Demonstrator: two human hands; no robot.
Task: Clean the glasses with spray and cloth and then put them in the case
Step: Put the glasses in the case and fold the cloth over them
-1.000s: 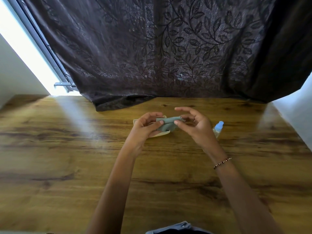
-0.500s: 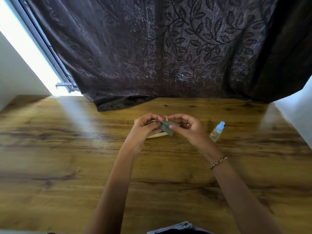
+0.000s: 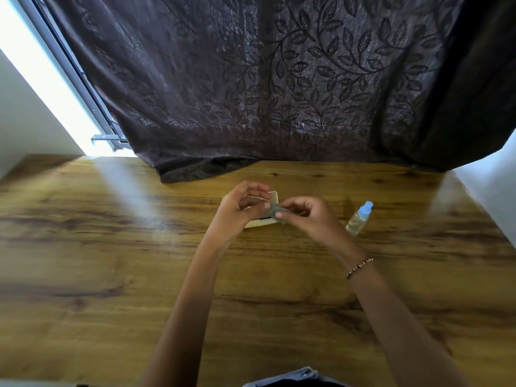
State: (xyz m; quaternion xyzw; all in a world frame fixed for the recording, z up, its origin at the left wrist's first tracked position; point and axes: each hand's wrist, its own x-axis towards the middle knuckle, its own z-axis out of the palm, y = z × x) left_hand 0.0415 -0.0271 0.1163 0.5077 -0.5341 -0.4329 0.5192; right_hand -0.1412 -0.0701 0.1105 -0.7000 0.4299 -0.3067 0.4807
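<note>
A small grey-green cloth (image 3: 275, 210), folded into a narrow strip, is held between both hands just above the table. My right hand (image 3: 310, 219) pinches its right end between thumb and fingers. My left hand (image 3: 240, 208) has curled fingers at the cloth's left end and seems to pinch it. Right under the hands lies a cream glasses case (image 3: 261, 224), mostly hidden, with a dark strip showing inside. The glasses themselves cannot be made out. A small clear spray bottle (image 3: 358, 219) with a pale blue cap stands to the right of my right hand.
The wooden table (image 3: 111, 261) stretches wide to the left and towards me. A dark leaf-patterned curtain (image 3: 251, 93) hangs over the table's far edge. A white wall (image 3: 491, 185) borders the table's right side. Blue-grey fabric (image 3: 290, 377) shows at the near edge.
The cloth has been folded from a wider piece into a narrow strip. My hands have drawn closer together over the case. The bottle has not moved.
</note>
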